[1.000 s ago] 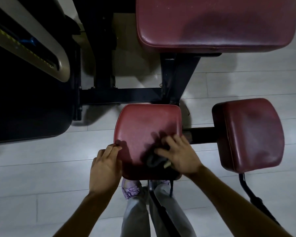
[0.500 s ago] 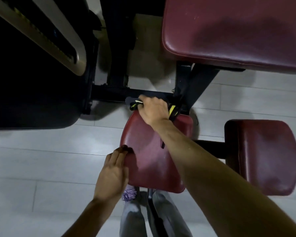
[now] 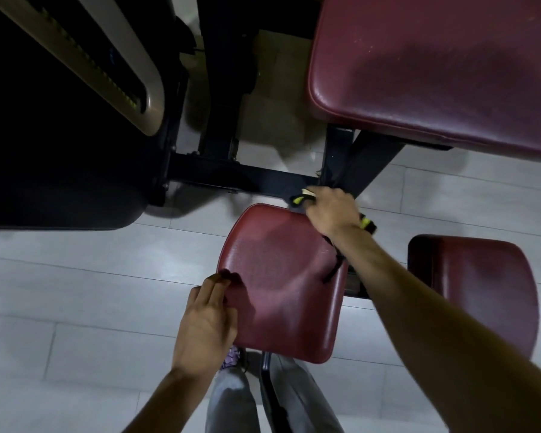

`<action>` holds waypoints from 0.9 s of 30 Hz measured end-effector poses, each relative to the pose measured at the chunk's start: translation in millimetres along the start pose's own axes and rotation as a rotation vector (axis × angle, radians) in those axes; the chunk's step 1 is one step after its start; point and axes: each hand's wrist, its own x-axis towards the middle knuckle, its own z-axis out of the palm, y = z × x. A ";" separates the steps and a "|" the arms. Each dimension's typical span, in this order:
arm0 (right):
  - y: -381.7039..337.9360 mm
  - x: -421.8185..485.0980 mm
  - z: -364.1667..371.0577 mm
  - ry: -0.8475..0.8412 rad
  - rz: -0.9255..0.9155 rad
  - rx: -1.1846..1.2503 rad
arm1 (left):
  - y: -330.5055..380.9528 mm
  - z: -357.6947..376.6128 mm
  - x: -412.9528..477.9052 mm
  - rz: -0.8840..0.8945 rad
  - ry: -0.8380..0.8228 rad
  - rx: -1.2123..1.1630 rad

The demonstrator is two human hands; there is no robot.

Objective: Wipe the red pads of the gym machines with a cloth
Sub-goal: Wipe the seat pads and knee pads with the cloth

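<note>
Pale floor planks (image 3: 75, 292) run under everything, with a dark machine and its beige rail (image 3: 75, 48) off to my left and a black steel frame (image 3: 247, 179) crossing ahead.

From my head camera, the small red pad (image 3: 281, 276) sits right below me. My right hand (image 3: 331, 210) is at its far edge, fingers curled down around the dark cloth (image 3: 298, 200), whose yellow-green trim pokes out on both sides of my knuckles. A thin dark strand trails from it across the pad. My left hand (image 3: 206, 320) rests on the pad's near-left edge, fingers straight and together, steadying it.

I judge I am mid-wipe on this pad, at the far end of a stroke. Next I should pull the cloth back toward me with even pressure, then cover the right side. The big pad (image 3: 434, 73) above and the side pad (image 3: 481, 292) on my right look as if they await their turn.

I can read no brand, label or writing anywhere.
</note>
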 end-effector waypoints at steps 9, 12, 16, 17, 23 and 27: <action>-62.0 9.6 6.8 -0.065 -0.286 0.055 | -5.2 0.0 -0.4 -0.001 0.000 0.026; -12.5 -0.4 -5.9 -0.041 -0.181 0.060 | -0.6 -0.4 -4.1 0.037 -0.014 0.045; 46.2 -24.0 -2.4 0.042 0.038 0.196 | 5.8 2.7 -7.3 -0.025 -0.018 0.036; 56.4 -28.8 2.5 0.081 0.094 0.306 | 5.5 3.3 -7.5 -0.037 -0.020 0.025; 86.1 -87.6 49.2 0.279 0.323 0.832 | 1.7 0.2 -9.3 -0.013 -0.033 -0.001; 76.1 -176.4 96.8 0.294 0.367 0.896 | -1.1 -1.3 -7.5 0.018 -0.044 0.029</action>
